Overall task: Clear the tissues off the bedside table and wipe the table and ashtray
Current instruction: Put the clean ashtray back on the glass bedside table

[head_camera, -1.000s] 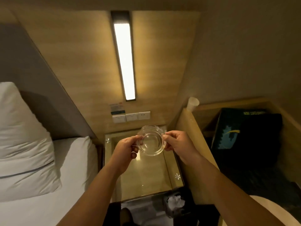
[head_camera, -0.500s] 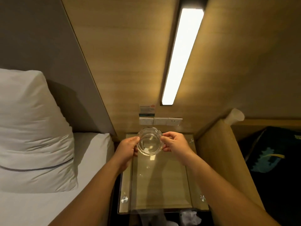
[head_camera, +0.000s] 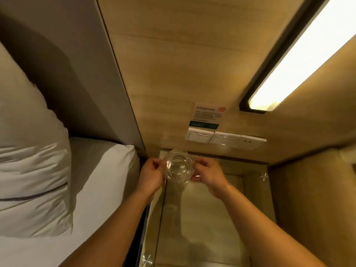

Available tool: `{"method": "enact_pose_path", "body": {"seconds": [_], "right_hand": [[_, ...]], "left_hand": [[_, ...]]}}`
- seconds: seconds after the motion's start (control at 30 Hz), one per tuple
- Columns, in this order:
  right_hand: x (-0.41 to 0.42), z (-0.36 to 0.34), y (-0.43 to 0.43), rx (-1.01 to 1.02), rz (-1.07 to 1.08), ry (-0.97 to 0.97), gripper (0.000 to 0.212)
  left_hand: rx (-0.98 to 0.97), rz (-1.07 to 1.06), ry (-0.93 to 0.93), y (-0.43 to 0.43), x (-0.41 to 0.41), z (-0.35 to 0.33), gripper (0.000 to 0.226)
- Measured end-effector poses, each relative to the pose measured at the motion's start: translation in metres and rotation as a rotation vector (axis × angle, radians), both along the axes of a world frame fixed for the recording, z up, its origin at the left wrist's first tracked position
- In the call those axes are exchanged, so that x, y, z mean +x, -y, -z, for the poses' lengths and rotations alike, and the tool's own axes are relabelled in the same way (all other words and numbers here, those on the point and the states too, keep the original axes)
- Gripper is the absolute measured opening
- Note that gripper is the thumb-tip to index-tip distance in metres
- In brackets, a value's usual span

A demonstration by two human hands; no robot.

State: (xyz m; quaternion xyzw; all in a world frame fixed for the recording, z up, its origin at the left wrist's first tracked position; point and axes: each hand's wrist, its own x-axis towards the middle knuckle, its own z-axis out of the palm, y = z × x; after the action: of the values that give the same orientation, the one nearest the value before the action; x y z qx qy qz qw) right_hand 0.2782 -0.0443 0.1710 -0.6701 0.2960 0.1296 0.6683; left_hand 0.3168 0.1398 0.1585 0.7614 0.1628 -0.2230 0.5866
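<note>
Both hands hold the clear glass ashtray between them, above the back part of the bedside table, close to the wall. The left hand grips the left side of the ashtray with curled fingers, and the right hand pinches the right side with thumb and fingers. The ashtray is tilted, so its round inside faces the camera. The table has a glass top over light wood. On the wooden wall behind it are white switches and a small printed notice above them. A long lamp shines at the upper right. At the left there is a bed with a white sheet and a white pillow.
</note>
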Motion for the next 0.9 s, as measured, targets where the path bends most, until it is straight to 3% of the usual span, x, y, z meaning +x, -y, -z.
{"method": "enact_pose_path", "body": {"seconds": [0.13,0.33,0.9], "right_hand": [[0.014,0.051,-0.005,-0.024,0.032,-0.017,0.015],[0.034,0.097,-0.013,-0.087,0.027,-0.023,0.025],[0.043,0.16,-0.012,-0.323,-0.006,-0.027,0.018]], "left_hand": [[0.072,0.018,0.001,-0.003,0.009,0.049,0.008],[0.283,0.065,0.095,0.004,0.026,0.09,0.017],[0.43,0.118,0.109,0.011,0.04,0.128,0.021]]}}
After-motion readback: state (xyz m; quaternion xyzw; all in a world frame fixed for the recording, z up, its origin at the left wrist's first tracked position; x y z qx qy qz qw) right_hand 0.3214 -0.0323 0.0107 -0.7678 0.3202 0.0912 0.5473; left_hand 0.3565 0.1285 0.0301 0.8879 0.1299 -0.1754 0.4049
